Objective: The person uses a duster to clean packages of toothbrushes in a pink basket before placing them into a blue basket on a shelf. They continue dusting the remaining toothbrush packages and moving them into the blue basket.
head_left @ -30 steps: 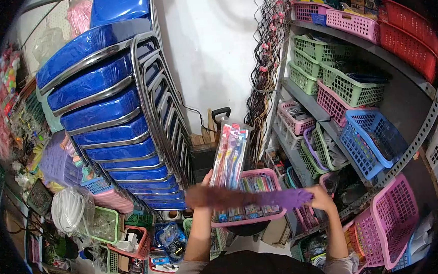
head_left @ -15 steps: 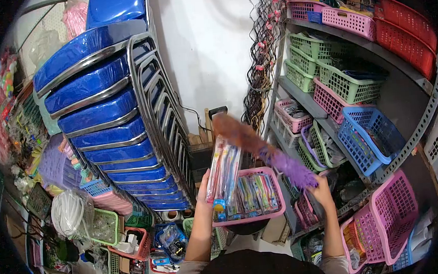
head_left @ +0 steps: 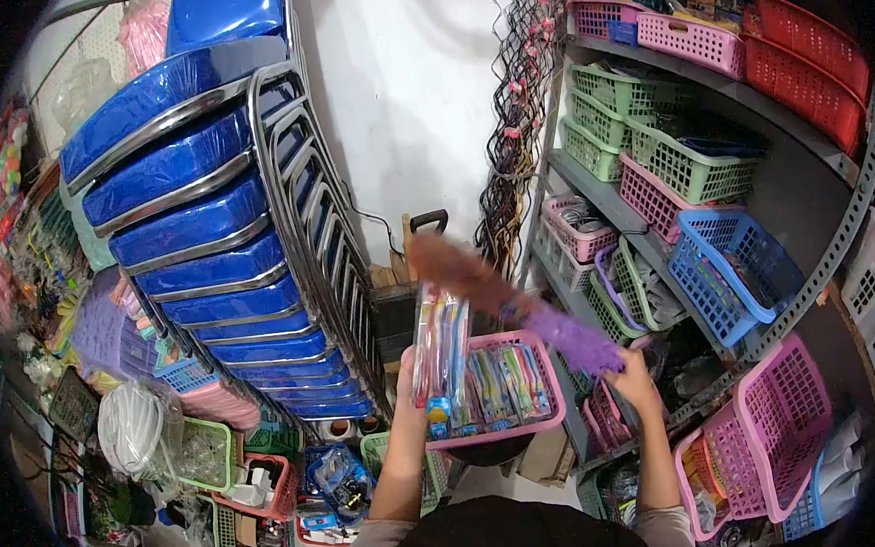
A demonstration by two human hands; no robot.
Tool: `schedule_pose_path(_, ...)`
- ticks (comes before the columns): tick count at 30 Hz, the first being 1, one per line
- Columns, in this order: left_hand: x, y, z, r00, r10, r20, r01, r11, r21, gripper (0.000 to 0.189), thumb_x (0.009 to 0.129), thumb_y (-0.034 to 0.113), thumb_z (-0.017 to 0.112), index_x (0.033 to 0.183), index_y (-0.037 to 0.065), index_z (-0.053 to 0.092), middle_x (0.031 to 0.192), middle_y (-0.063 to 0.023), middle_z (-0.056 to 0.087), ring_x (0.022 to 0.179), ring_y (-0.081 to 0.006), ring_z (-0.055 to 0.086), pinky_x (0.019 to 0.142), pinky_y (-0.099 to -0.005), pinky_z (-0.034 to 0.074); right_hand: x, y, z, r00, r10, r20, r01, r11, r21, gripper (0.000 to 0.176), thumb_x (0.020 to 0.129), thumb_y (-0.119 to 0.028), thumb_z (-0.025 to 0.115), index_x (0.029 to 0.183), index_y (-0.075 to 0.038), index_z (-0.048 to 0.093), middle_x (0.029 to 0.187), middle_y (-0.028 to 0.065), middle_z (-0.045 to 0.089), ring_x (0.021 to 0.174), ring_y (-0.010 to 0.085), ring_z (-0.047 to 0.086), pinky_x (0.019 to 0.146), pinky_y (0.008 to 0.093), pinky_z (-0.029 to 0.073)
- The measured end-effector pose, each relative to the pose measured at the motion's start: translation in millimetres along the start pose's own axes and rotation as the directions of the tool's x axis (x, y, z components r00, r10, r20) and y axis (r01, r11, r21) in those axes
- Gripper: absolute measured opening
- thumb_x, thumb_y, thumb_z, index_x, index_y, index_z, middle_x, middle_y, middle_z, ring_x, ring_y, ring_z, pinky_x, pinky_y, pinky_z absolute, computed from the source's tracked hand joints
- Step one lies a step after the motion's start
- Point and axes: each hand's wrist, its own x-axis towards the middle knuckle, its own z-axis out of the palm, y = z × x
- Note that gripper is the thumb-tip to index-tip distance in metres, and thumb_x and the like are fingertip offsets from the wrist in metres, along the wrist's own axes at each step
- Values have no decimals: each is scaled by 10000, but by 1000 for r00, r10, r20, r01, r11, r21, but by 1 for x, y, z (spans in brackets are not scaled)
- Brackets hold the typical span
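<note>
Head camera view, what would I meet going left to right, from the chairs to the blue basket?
Stack of blue chairs, left hand, tall toothbrush packs, duster's purple end, right hand, blue lattice basket.

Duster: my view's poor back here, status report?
Right hand grips purple-brown duster. Left hand beside toothbrush packs, grip unclear. Duster hides pack tops.

Duster [head_left: 567,338], brown and purple; toothbrush packs [head_left: 504,382]; pink basket [head_left: 557,392].
Duster slanted, brown end blurred; packs lined inside basket.
</note>
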Motion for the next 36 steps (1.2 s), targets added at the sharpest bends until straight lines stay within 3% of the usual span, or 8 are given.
schedule_pose_path(4,0,5,50,921,-265,286,390,640,-662,576,869,292,555,1323,-1,355,1115,-120,545,1004,-214,515,761,-330,451,-12,22,17,919,-49,390,7,994,110,310,638,-54,694,930,23,624,759,127,656,671,153,598,651,296,479)
schedule_pose_path(8,14,-4,2,989,-149,14,128,798,-589,653,860,300,583,1366,8,289,1077,-94,545,976,-172,505,783,-289,423,-11,15,19,945,-51,324,-1,987,159,321,642,-21,678,951,30,611,779,119,659,692,117,583,682,287,478)
schedule_pose_path(9,35,-20,-88,996,-79,40,86,976,-199,651,852,383,579,1365,67,332,1035,-98,560,901,-175,503,716,-341,437,-12,30,26,975,-36,221,-2,986,168,320,649,-21,676,955,33,604,777,124,656,683,140,589,691,286,477)
schedule_pose_path(13,3,-3,-17,947,-74,313,176,933,-313,548,819,229,636,1281,75,383,1046,-120,556,970,-257,547,835,-478,460,0,-5,8,998,28,47,-33,994,102,343,651,-37,700,983,7,626,826,151,665,713,192,628,695,305,473)
schedule_pose_path(18,-10,15,-14,793,-327,-513,318,942,-109,457,871,335,566,1212,42,484,1160,-130,556,1048,-253,540,913,-401,440,-3,9,-7,923,0,385,-20,999,47,341,636,-105,715,958,-21,639,831,185,642,709,270,635,680,325,474)
schedule_pose_path(29,-15,13,-34,999,-42,-22,40,997,-73,417,923,334,443,1210,35,485,1201,-106,542,1054,-245,539,919,-376,416,2,21,26,985,-5,171,-15,993,120,367,618,-123,685,974,-53,632,761,192,614,690,326,613,648,351,470)
schedule_pose_path(30,-14,15,-45,940,-20,340,69,989,-132,455,936,362,403,1253,39,453,1239,-116,516,1096,-251,515,950,-374,396,0,27,22,947,-3,321,-17,998,61,367,624,-110,680,983,-55,628,767,193,616,694,325,616,651,351,471)
schedule_pose_path(36,-12,13,-60,999,36,7,-36,998,-51,458,947,378,401,1275,64,458,1199,-106,551,1073,-233,538,946,-363,409,-2,1,23,966,18,257,-9,999,-37,333,634,-103,702,954,-43,632,788,186,628,684,289,630,638,341,468)
